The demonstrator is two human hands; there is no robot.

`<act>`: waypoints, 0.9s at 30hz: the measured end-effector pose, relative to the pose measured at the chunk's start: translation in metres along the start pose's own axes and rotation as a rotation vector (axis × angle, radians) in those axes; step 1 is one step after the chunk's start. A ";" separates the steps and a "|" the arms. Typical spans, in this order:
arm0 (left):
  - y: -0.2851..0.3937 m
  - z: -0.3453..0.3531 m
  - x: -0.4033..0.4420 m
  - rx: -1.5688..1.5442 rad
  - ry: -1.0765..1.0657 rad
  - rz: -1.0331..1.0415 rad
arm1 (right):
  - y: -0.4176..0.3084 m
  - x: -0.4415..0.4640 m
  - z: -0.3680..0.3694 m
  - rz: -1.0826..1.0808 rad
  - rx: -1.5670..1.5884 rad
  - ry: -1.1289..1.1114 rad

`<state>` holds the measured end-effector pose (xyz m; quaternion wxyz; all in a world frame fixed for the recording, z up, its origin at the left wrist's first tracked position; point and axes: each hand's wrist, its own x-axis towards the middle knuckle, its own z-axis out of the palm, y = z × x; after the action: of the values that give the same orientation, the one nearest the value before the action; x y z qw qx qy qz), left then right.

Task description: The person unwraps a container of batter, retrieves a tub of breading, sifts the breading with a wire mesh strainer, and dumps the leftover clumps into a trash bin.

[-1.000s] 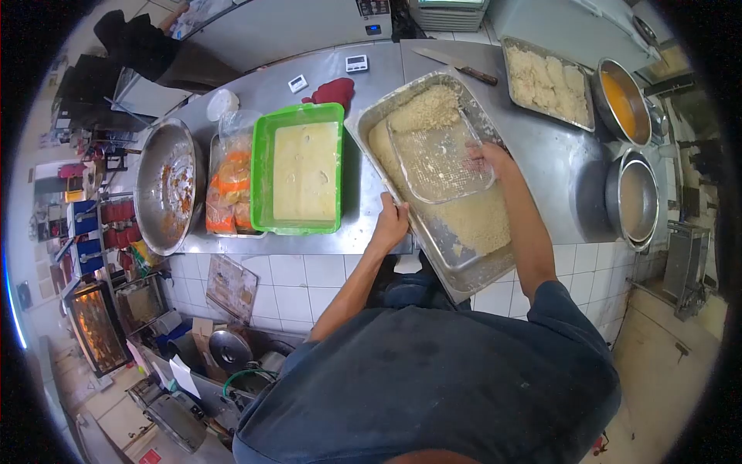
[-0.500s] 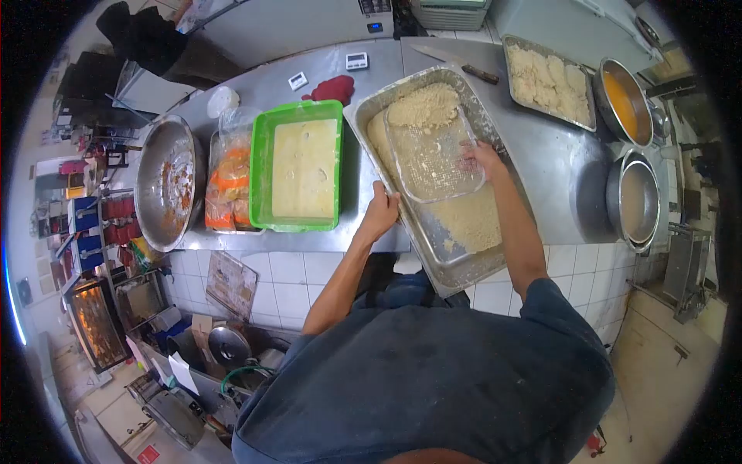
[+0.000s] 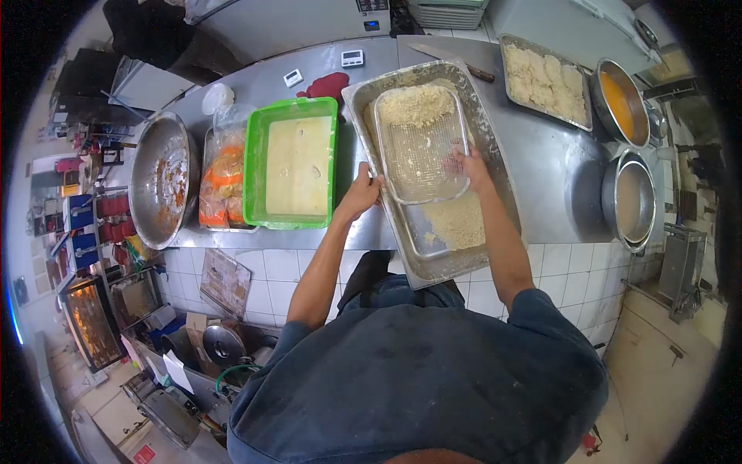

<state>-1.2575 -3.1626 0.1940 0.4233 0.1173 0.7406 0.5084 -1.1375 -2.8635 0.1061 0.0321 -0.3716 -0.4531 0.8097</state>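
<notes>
A deep metal tray [image 3: 502, 185] stands tilted across the table's front edge, with pale crumbs [image 3: 457, 223] in its lower half. Inside it is a rectangular wire basket [image 3: 421, 151], with a heap of crumbs at its far end. My right hand [image 3: 468, 166] grips the basket's right side, fingertips over the mesh. My left hand [image 3: 362, 192] is closed on the tray's left rim. Left of the tray sits a green tub [image 3: 331, 166] of pale batter [image 3: 297, 170].
A knife [image 3: 479, 73] lies behind the tray. At right are a tray of breaded pieces [image 3: 545, 85], a bowl of orange liquid [image 3: 621, 100] and stacked bowls [image 3: 635, 203]. A bagged orange item [image 3: 226, 182] and large bowl [image 3: 162, 182] stand left. A person [image 3: 154, 35] is back left.
The wire basket has shifted left within the tray, and my right hand has moved left with it. The tray has turned slightly more upright, with my left hand still on its rim.
</notes>
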 end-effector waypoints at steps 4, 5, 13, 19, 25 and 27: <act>-0.003 0.001 0.000 -0.057 0.008 0.063 | 0.003 -0.023 -0.008 -0.047 -0.016 0.094; -0.004 0.001 -0.001 -0.082 0.000 0.051 | 0.005 -0.028 -0.010 -0.040 -0.003 0.112; 0.000 0.004 -0.001 -0.146 0.016 -0.013 | 0.006 -0.054 -0.011 -0.102 -0.045 0.174; -0.031 0.082 -0.018 0.291 0.771 0.222 | -0.019 -0.128 0.021 -0.322 -0.389 0.357; -0.028 0.090 -0.042 -0.200 0.518 0.221 | 0.003 -0.153 -0.024 -0.460 -0.715 0.510; -0.026 0.087 -0.040 -0.280 0.502 0.219 | 0.003 -0.164 -0.023 -0.469 -0.704 0.529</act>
<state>-1.1616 -3.1412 0.1813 0.1820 0.0078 0.7279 0.6611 -1.0040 -2.9126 0.1904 0.1998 -0.4405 -0.7468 0.4565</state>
